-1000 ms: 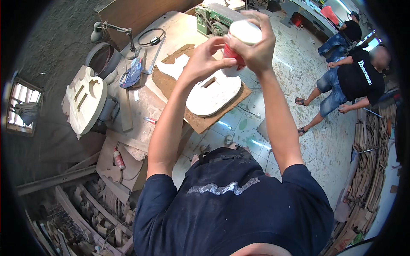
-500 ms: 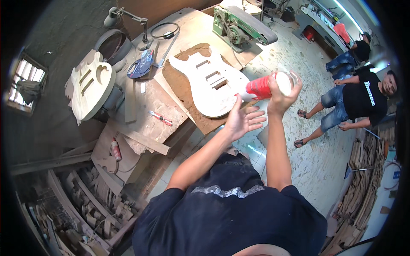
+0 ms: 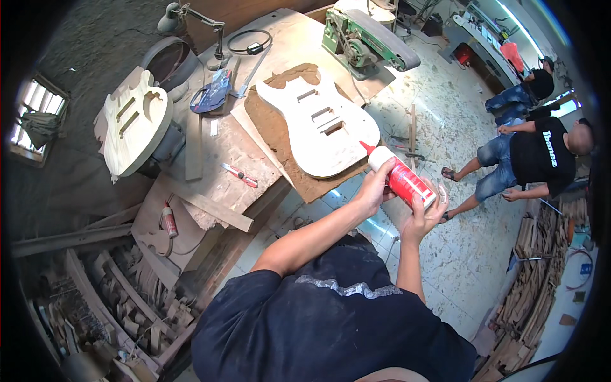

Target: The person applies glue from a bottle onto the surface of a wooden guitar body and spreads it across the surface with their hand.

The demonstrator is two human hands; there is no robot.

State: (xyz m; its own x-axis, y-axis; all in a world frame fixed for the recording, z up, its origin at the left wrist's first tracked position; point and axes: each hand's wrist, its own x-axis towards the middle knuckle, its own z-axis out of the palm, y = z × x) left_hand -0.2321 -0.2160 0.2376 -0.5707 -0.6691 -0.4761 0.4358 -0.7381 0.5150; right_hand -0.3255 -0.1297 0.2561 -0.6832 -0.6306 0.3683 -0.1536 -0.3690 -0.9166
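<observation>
A white and red glue bottle [image 3: 403, 178] with a red nozzle is tilted between my hands, its tip pointing up and left. My left hand [image 3: 375, 189] wraps round the bottle near its shoulder. Closer to the base, my right hand [image 3: 422, 218] grips it from below and the side. The nozzle is close to the near right edge of a white electric guitar body [image 3: 294, 130], whose pickup cavities face up. That body lies flat on a brown board [image 3: 267, 118] on the workbench; neither hand touches it.
A red utility knife [image 3: 240, 176], caliper [image 3: 253, 75] and desk lamp [image 3: 191, 16] are on the bench. Another guitar body [image 3: 130, 149] leans at left. A green belt sander [image 3: 363, 44] stands behind. People [image 3: 534, 153] are at right; wood offcuts [image 3: 143, 318] lie lower left.
The bottle has come down and nearer to me, its red nozzle now in sight. My left hand, open before, has closed on it. My right hand has lowered with the bottle.
</observation>
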